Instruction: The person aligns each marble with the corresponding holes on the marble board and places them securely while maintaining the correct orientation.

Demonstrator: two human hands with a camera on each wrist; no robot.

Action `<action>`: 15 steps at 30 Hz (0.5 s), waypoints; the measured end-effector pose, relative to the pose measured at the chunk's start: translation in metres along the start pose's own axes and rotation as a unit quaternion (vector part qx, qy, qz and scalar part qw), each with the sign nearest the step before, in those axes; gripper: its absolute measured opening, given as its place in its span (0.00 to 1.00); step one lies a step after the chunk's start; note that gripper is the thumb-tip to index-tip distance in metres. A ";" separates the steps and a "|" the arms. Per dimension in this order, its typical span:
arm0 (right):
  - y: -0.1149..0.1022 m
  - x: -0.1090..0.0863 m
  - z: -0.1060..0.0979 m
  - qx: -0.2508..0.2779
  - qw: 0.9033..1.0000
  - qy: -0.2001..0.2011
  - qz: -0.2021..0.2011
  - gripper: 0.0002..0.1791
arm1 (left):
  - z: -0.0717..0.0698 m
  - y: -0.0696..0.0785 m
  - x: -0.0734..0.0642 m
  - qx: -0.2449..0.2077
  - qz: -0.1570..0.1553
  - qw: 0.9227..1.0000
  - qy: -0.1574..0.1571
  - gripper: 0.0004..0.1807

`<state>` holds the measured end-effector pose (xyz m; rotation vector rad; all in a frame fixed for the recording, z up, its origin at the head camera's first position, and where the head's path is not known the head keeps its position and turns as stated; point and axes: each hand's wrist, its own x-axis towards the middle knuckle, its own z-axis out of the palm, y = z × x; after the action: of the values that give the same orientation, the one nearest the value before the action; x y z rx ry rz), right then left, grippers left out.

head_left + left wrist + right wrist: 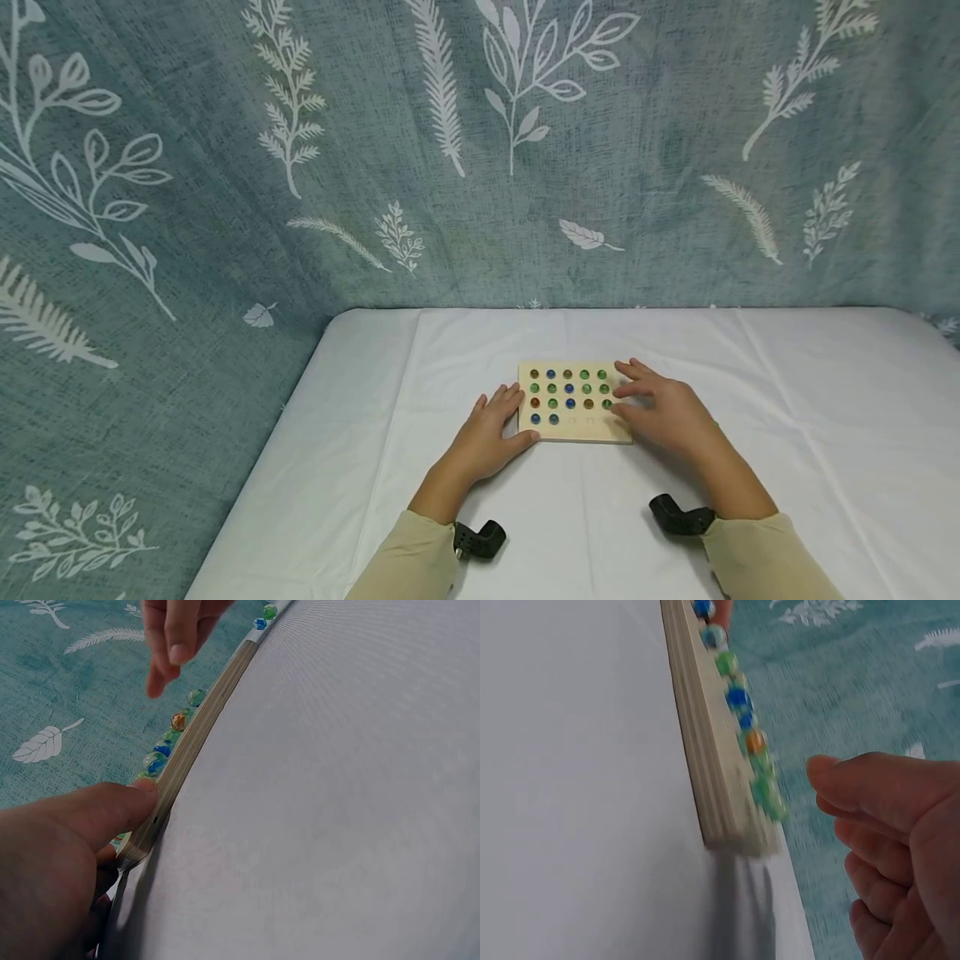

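Observation:
A pale wooden board with rows of round hollows lies on the cloth, and green, blue and amber glass marbles sit in many of them. In the front row, marbles fill the two left hollows; bare hollows show to their right. My left hand holds the board's front left corner, thumb on the front edge and fingers along the left side. Over the right edge hovers my right hand, thumb and fingers apart in the head view. The right wrist view shows that hand beside the board with no marble visible in it.
White cloth covers the table, backed by a teal leaf-patterned curtain. In the left wrist view, a green marble and a blue marble lie beyond the board's far end. Black devices are strapped at both wrists.

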<state>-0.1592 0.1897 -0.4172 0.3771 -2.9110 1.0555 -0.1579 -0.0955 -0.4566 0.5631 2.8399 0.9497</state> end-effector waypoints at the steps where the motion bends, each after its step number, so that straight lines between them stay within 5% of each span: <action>1: 0.004 -0.002 -0.005 -0.001 1.000 0.000 0.007 0.16 | 0.000 0.000 0.000 0.001 0.000 1.000 0.000 0.41; 15: 0.057 -0.027 -0.051 0.000 0.995 -0.006 0.095 0.33 | -0.001 0.001 0.000 -0.005 -0.002 1.000 -0.006 0.41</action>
<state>-0.1492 0.2700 -0.4162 0.1073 -3.0051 1.0776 -0.1575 -0.0955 -0.4556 0.5590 2.8226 0.9551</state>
